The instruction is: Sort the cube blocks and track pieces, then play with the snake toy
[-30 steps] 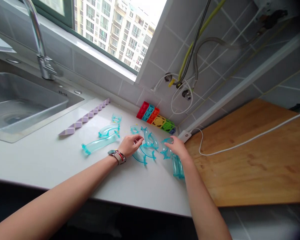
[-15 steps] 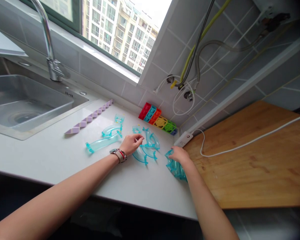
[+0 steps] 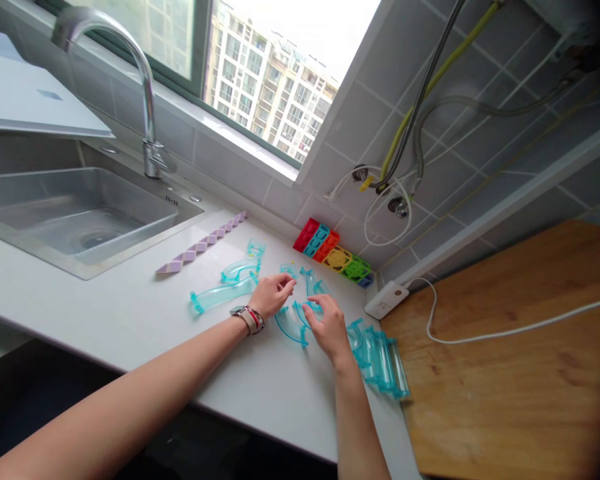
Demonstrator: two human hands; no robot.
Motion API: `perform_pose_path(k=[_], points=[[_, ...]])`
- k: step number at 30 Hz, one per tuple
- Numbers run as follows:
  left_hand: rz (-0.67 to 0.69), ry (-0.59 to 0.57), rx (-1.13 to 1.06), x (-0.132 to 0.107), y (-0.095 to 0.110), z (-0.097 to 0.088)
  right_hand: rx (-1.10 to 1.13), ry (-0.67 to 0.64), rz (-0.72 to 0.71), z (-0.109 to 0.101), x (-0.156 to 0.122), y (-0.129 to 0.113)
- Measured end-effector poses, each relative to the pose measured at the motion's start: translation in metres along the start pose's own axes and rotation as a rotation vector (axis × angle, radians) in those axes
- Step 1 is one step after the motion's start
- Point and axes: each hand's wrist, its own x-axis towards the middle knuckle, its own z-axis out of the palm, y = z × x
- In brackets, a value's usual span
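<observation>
1. Right hand (image 3: 329, 328) is held with a wide gap between thumb and fingertips; nothing is seen gripped there; it is poised over the clear teal arcs (image 3: 291, 328), and whether they are touched cannot be told.
2. Left hand (image 3: 271, 295) is posed with its fingers curled in, a narrow grip; the palm is hidden, so whether anything is held cannot be told; a watch (image 3: 239, 311) is worn on its wrist.
3. The arcs are laid on the white counter (image 3: 280, 390), between the 2 hands and partly covered by them; beyond the right hand, a bent piece (image 3: 311, 283) is seen; just beyond the left hand, a small piece (image 3: 289, 269) is partly hidden.
4. Left of the left hand, a straight piece (image 3: 223, 295) is laid; just beyond it, a curved piece (image 3: 239, 271) is placed.
5. Right of the right hand, a row (image 3: 384, 363) of teal pieces is set side by side, near the wood board (image 3: 485, 400).
6. A purple strip (image 3: 200, 247) is laid near the sink (image 3: 91, 270); coloured blocks (image 3: 333, 252) are lined up along the wall; a power strip (image 3: 386, 300) is set beside the board.
</observation>
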Motion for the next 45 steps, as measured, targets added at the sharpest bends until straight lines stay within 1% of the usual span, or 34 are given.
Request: perform_pose_path(k=[2, 5, 9, 12, 18, 21, 26, 31, 33, 37, 45], points=[[-0.027, -0.001, -0.027, 0.002, -0.001, 0.000, 0.020, 0.015, -0.004, 0.005, -0.004, 0.005], [-0.065, -0.023, -0.093, 0.003, -0.002, 0.001, 0.028, 0.004, 0.027, 0.003, -0.010, 0.017], [-0.112, -0.032, -0.168, 0.003, -0.001, 0.003, 0.015, -0.089, 0.121, 0.005, -0.017, 0.030], [-0.131, -0.019, -0.197, 0.002, 0.000, 0.003, 0.040, -0.134, 0.147, 0.011, -0.018, 0.031], [-0.150, -0.016, -0.209, 0.002, -0.001, 0.002, 0.105, -0.134, 0.226, 0.017, -0.017, 0.028], [-0.155, -0.032, -0.200, 0.002, -0.004, 0.003, 0.133, -0.119, 0.239, 0.019, -0.017, 0.028], [-0.128, -0.089, -0.152, 0.002, -0.009, 0.005, 0.201, -0.102, 0.216, 0.026, -0.016, 0.027], [-0.083, -0.148, -0.074, -0.001, -0.008, 0.006, 0.276, -0.107, 0.245, 0.029, -0.016, 0.025], [-0.064, -0.170, -0.042, -0.002, -0.006, 0.006, 0.327, -0.111, 0.288, 0.030, -0.015, 0.025], [-0.027, -0.201, 0.008, -0.003, -0.003, 0.005, 0.513, -0.071, 0.430, 0.033, -0.014, 0.028], [0.042, -0.223, 0.033, -0.007, 0.002, 0.005, 0.787, 0.004, 0.600, 0.031, -0.011, 0.026]])
